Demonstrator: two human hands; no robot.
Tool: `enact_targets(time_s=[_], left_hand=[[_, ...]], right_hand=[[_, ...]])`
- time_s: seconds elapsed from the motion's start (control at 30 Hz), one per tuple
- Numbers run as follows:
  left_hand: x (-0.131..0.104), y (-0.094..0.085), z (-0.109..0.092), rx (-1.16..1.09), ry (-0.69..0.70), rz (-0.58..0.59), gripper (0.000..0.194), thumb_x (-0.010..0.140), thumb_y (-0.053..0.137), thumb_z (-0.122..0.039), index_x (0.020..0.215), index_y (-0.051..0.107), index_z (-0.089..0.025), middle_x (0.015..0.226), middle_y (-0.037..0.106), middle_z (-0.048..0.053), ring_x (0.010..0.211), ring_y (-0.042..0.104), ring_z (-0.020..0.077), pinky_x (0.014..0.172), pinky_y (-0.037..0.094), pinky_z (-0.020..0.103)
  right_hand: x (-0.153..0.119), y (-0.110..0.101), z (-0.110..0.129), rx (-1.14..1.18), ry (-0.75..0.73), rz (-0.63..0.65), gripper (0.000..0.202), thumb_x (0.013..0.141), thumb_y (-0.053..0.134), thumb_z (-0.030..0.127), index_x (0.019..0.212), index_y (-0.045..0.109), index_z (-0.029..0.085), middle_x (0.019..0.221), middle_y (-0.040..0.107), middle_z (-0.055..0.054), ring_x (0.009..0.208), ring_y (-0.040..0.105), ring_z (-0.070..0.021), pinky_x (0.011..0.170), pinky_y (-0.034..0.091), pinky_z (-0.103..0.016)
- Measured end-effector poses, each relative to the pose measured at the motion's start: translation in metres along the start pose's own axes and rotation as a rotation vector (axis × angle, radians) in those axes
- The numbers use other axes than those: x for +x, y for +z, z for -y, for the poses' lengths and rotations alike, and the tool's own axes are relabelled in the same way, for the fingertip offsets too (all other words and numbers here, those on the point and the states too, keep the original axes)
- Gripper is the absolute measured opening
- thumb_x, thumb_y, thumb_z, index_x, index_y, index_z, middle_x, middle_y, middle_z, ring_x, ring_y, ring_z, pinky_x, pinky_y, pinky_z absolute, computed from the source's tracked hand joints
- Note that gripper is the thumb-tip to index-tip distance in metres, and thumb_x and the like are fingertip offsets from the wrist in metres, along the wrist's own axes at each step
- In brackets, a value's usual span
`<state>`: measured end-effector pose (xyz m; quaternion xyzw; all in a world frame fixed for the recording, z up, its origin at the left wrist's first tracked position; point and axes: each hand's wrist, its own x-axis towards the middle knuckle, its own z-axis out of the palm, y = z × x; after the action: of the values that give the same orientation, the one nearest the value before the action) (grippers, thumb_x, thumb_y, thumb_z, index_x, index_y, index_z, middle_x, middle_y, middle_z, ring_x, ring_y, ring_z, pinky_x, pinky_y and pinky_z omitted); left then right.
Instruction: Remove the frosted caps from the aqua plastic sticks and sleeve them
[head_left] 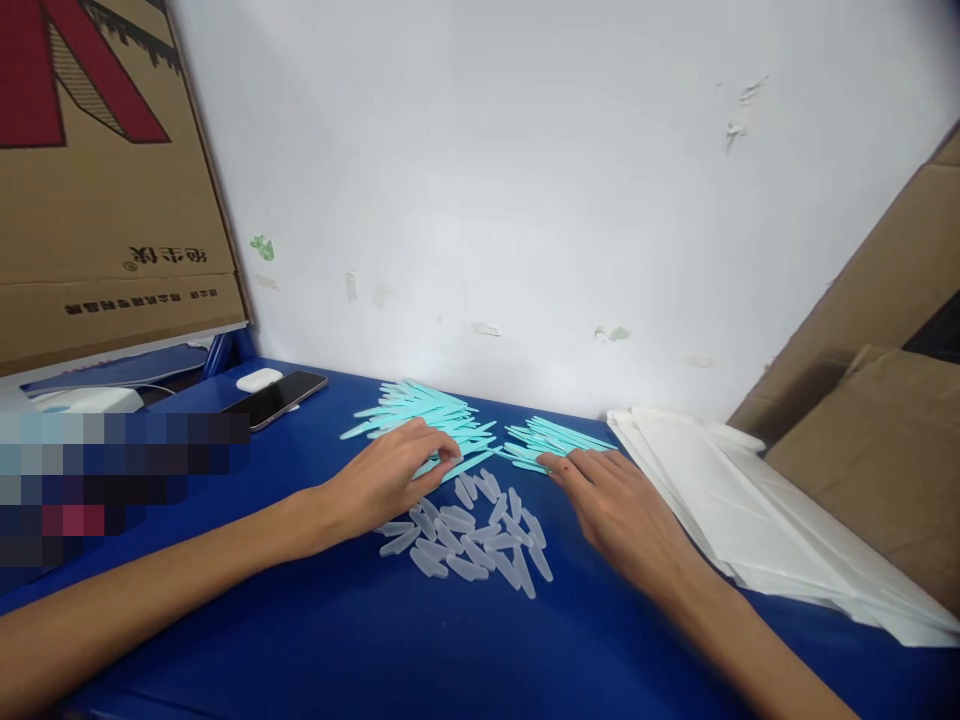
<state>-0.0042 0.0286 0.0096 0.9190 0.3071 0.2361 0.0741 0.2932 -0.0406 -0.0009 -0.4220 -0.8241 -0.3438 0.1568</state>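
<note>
My left hand [397, 468] is closed, thumb and forefinger curled toward each other, at the near edge of a pile of thin turquoise plastic sticks [412, 400]. Whether a stick is pinched there I cannot make out. My right hand [611, 500] rests palm down with its fingers stretched over the near side of a smaller bunch of turquoise sticks [559, 436]; its fingertips touch them. Between and below both hands lies a loose scatter of frosted, see-through plastic caps [454, 540], flat and elongated. The sticks lie flat, fanned at various angles.
Everything lies on a blue table [480, 650] against a white wall [480, 180]. At the left are a phone [281, 398], a white earbud case [259, 380] and a cardboard box [112, 220]. White sheets or bags [720, 500] and cardboard [870, 440] stand right.
</note>
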Motion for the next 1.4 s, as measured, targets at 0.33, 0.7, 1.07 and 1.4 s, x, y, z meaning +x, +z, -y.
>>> enact_targets(time_s=[0.33,0.7,1.07,1.4], left_hand=[[0.006,-0.006,-0.012,-0.694,-0.345,-0.045,0.028,0.095,0.064,-0.047,0.106,0.067,-0.022,0.096,0.076,0.005,0.090,0.071,0.0206,0.082,0.054,0.033],[0.004,-0.004,-0.014,-1.182,-0.545,0.004,0.034,0.085,0.080,-0.042,0.100,0.063,-0.017,0.106,0.077,0.011,0.108,0.071,0.0248,0.084,0.050,0.032],[0.004,-0.004,-0.016,-1.402,-0.621,-0.016,0.029,0.082,0.084,-0.033,0.097,0.067,-0.017,0.103,0.077,0.008,0.112,0.070,0.0253,0.094,0.051,0.034],[0.004,0.000,-0.013,-1.500,-0.584,-0.030,0.025,0.084,0.084,-0.028,0.100,0.069,-0.016,0.109,0.078,0.010,0.114,0.070,0.0235,0.107,0.050,0.037]], right_hand=[[0.006,-0.010,0.010,0.172,0.015,-0.092,0.019,0.105,0.049,0.021,0.119,0.060,0.015,0.084,0.061,-0.002,0.071,0.053,-0.0188,0.066,0.035,-0.033],[0.005,-0.013,0.012,0.197,0.029,-0.138,0.018,0.105,0.050,0.020,0.119,0.061,0.016,0.080,0.059,-0.001,0.070,0.054,-0.0176,0.066,0.039,-0.032],[0.006,-0.015,0.017,0.273,0.102,-0.154,0.019,0.105,0.050,0.020,0.120,0.060,0.016,0.084,0.061,-0.002,0.065,0.057,-0.0143,0.060,0.043,-0.028],[0.003,-0.013,0.019,0.327,0.125,-0.124,0.022,0.106,0.048,0.021,0.125,0.058,0.015,0.091,0.066,-0.004,0.067,0.063,-0.0144,0.055,0.044,-0.027]])
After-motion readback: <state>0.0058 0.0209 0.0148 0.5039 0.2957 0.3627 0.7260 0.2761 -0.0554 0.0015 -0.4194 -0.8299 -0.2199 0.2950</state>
